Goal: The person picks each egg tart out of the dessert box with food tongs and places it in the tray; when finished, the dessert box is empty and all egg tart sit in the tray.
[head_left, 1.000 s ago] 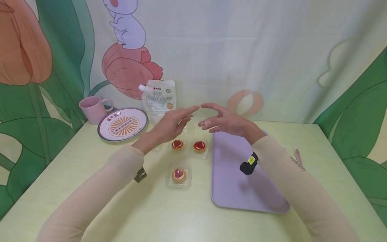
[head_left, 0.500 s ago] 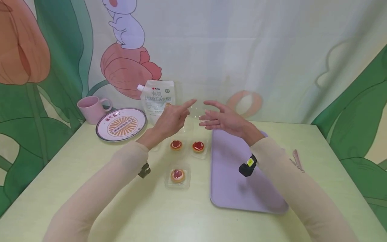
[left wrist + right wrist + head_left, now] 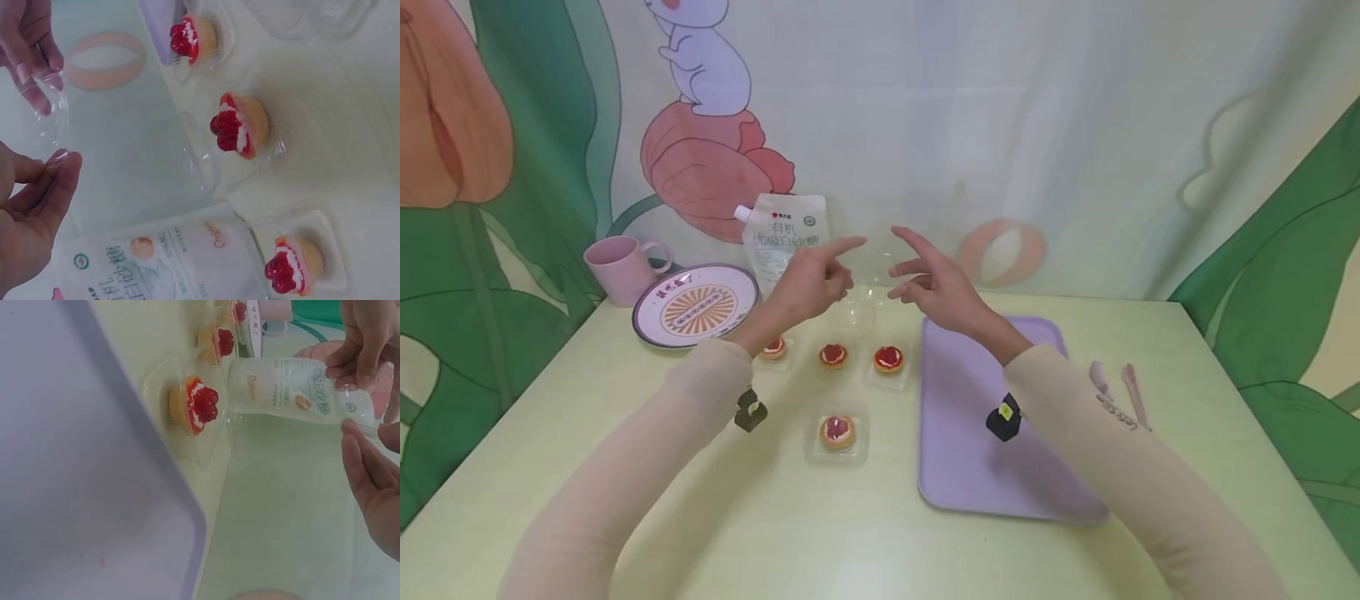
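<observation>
My left hand (image 3: pixel 812 279) and right hand (image 3: pixel 942 287) are raised over the back of the table, facing each other. Between them they pinch a thin clear plastic container piece (image 3: pixel 55 115), with thumb and fingertips at its edges; whether it is a lid or a base I cannot tell. Both index fingers point forward in the head view. Below stand small red-topped tarts in clear plastic boxes: one tart (image 3: pixel 832 356) in the middle, another tart (image 3: pixel 888 359) beside the tray, a tart (image 3: pixel 773 348) partly behind my left wrist, and a tart (image 3: pixel 837 432) nearer me.
A purple tray (image 3: pixel 955 467) lies under my right forearm. Behind my left hand stands a white sugar pouch (image 3: pixel 778 242). A patterned plate (image 3: pixel 647 321) and pink mug (image 3: pixel 625 271) are at the back left, pink utensils (image 3: pixel 1135 392) at the right. A printed curtain (image 3: pixel 1075 150) hangs behind.
My hands have drawn a little apart at the fingertips and turned, with the clear plastic coming into sight between them. The tarts and tray have stayed in place.
</observation>
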Demonstrator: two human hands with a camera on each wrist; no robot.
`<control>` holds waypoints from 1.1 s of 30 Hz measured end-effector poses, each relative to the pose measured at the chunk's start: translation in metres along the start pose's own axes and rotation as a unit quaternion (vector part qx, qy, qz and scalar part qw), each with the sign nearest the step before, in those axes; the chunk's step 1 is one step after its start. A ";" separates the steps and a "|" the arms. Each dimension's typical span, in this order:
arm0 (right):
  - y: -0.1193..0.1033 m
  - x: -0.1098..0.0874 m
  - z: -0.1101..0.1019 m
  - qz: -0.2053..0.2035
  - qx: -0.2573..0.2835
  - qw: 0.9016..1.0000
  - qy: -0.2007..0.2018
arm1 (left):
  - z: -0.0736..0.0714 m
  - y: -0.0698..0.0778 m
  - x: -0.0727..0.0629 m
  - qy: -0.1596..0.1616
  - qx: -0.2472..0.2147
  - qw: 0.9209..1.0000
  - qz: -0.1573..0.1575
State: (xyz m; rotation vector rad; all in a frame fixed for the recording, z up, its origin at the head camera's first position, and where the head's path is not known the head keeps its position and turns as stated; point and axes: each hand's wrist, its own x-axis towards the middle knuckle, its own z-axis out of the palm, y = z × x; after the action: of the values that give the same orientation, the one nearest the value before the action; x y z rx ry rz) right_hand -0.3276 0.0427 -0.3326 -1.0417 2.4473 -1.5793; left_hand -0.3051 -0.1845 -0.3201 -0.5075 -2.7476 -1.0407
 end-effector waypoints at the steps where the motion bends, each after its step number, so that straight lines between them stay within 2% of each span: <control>1: -0.001 0.000 0.003 -0.004 -0.001 1.000 0.003 | -0.004 0.000 -0.002 -0.009 -0.010 1.000 -0.010; 5: -0.005 0.003 0.014 -0.010 -0.001 1.000 0.008 | -0.017 -0.001 -0.010 -0.034 -0.042 0.998 -0.044; 8: -0.009 0.005 0.022 -0.004 0.011 1.000 0.003 | -0.024 -0.005 -0.016 -0.035 -0.057 0.996 -0.054; 15: -0.016 0.009 0.033 0.013 0.038 0.999 -0.008 | -0.032 -0.009 -0.029 -0.012 -0.078 0.994 -0.074; 18: -0.018 0.014 0.033 0.035 0.054 0.998 -0.012 | -0.034 -0.010 -0.031 0.000 -0.094 0.992 -0.084; 23: -0.013 0.020 0.027 0.087 0.088 0.992 -0.001 | -0.029 -0.013 -0.026 0.023 -0.144 0.985 -0.095; 27: -0.006 0.025 0.021 0.124 0.120 0.985 0.018 | -0.019 -0.014 -0.015 0.042 -0.189 0.975 -0.107; 30: 0.001 0.027 0.015 0.147 0.135 0.979 0.031 | -0.010 -0.015 -0.004 0.038 -0.207 0.971 -0.118; 33: 0.010 0.029 0.009 0.167 0.133 0.976 0.037 | 0.000 -0.019 0.009 0.019 -0.199 0.971 -0.129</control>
State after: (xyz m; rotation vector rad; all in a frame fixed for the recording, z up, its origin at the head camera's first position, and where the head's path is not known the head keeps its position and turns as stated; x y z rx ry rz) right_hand -0.3519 0.0219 -0.3362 -0.5078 2.2192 -1.7840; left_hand -0.3206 -0.1950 -0.3292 -0.1733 -2.6226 -1.6612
